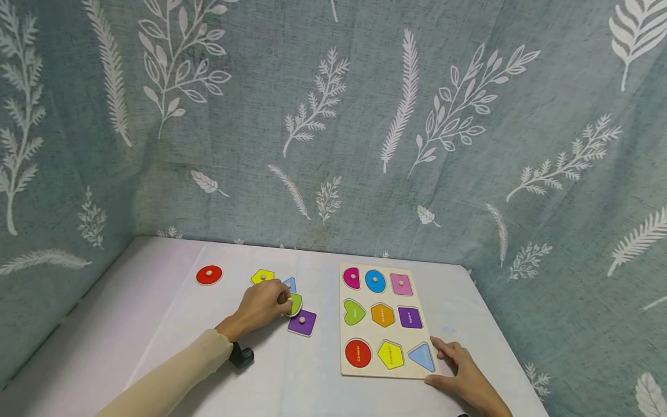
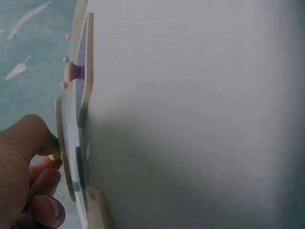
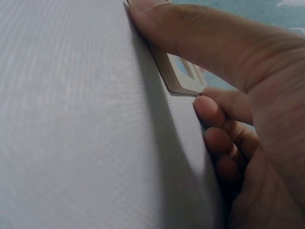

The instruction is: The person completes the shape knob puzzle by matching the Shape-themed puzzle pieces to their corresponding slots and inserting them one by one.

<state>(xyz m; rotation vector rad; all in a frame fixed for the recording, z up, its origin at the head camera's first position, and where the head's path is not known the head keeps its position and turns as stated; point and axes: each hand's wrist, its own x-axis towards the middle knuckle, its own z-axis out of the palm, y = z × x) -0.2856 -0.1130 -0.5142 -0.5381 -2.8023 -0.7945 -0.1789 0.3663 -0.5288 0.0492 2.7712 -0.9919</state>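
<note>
My left hand pinches the small knob of a green heart-shaped puzzle piece; in the left wrist view the piece appears edge-on above other pieces. Close under it lie a purple square piece and a partly covered blue triangle piece. A yellow pentagon piece lies just beyond the left hand. On the right, a wooden puzzle board lies flat. My right hand holds its near right corner, thumb at the near edge and index finger along the side.
A red circle piece lies apart at the left. Knobbed pieces, a magenta one, a blue oval and a pink square, sit in the board's far row. Patterned curtain bounds the white table.
</note>
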